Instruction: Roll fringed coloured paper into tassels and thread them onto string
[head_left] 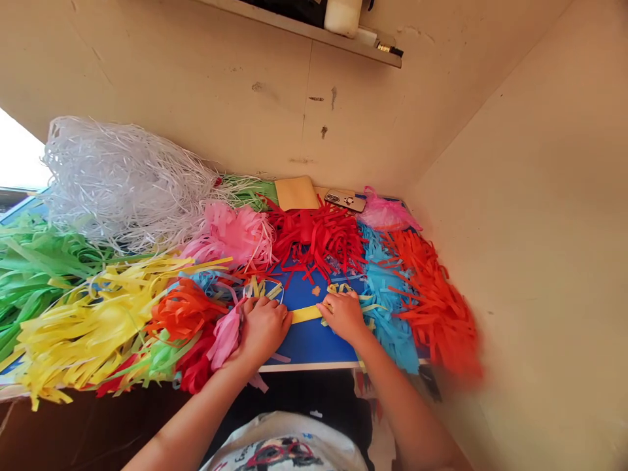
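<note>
A yellow strip of fringed tissue paper (306, 314) stretches between my two hands, low over the blue table. My left hand (265, 327) is closed on its left end, and my right hand (342, 316) pinches the other end. Pale yellow fringe sticks out beyond the fingers on both sides. Close to my left hand lie a white string loop (280, 286) and a pink paper tassel (228, 330). Light blue fringed paper (390, 294) is just right of my right hand. My palms hide part of the strip.
Fringed paper in yellow (98, 311), green (39, 261), orange (436, 294), red (318, 235) and pink (235, 232) covers much of the blue table (304, 350). White strands (122, 183) pile at the back left. A phone (345, 199) lies near the wall, under a shelf (314, 33).
</note>
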{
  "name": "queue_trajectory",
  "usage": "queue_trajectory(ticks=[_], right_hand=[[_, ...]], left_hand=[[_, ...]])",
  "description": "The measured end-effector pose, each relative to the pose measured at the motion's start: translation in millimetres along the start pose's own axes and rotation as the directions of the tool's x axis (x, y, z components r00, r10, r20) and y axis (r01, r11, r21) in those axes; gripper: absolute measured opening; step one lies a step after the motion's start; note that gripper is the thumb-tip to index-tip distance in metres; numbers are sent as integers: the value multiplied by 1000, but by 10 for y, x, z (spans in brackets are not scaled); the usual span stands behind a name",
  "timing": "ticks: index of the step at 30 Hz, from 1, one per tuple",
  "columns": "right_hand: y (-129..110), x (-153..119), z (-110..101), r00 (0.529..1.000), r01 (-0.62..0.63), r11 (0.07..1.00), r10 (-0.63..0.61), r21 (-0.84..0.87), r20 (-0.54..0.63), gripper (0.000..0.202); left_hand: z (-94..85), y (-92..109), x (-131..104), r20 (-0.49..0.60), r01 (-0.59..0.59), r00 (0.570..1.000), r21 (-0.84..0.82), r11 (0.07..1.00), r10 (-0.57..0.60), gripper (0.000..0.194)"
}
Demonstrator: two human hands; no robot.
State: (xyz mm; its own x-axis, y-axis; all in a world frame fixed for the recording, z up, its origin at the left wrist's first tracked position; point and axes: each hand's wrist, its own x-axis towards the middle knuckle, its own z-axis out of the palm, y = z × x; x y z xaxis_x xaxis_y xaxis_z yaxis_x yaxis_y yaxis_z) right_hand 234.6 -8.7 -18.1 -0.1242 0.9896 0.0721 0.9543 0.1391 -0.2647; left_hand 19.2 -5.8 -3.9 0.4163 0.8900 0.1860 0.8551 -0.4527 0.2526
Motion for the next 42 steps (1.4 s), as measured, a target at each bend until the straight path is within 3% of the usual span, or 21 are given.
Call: queue_trajectory(ticks=[4,8,11,17,21,24,29,36,42], right_hand=[[-32,-70,-76,999,7,1000,-7,-9,-41,13],[-59,-168,-141,957,273,961,-276,-41,-93,16],[-42,-156,-133,910,400,915,-404,-58,-95,6],[-188,-111,-157,937,336,942,-336,-16,-97,6],[-310,-194,-55,905,392,915,-402,-93,-140,9],[-193,-237,35,914,370,928,-372,-44,-161,18],[88,-224,32,968,241,960,-228,140,-101,7],[56,-106,-102,989,150,975,-151,167,-7,10],[13,-34,-108,994,80,986,-90,145,63,15]], left_hand=[[-18,-17,-14,-40,4,999,3,1000,-4,14],[-61,18,-41,-41,-168,985,-11,986,167,23],[-80,93,-53,-48,-186,981,27,982,187,15],[-23,175,-41,-94,-136,985,85,987,144,18],[18,93,-101,-96,-167,981,30,985,169,22],[35,-53,-182,-86,-211,974,-20,977,208,23],[-2,-240,-220,-89,-165,984,-152,975,153,29],[-80,-108,-151,-85,-36,996,-152,988,23,27],[-51,-80,-120,-102,-2,995,-130,991,-12,24]])
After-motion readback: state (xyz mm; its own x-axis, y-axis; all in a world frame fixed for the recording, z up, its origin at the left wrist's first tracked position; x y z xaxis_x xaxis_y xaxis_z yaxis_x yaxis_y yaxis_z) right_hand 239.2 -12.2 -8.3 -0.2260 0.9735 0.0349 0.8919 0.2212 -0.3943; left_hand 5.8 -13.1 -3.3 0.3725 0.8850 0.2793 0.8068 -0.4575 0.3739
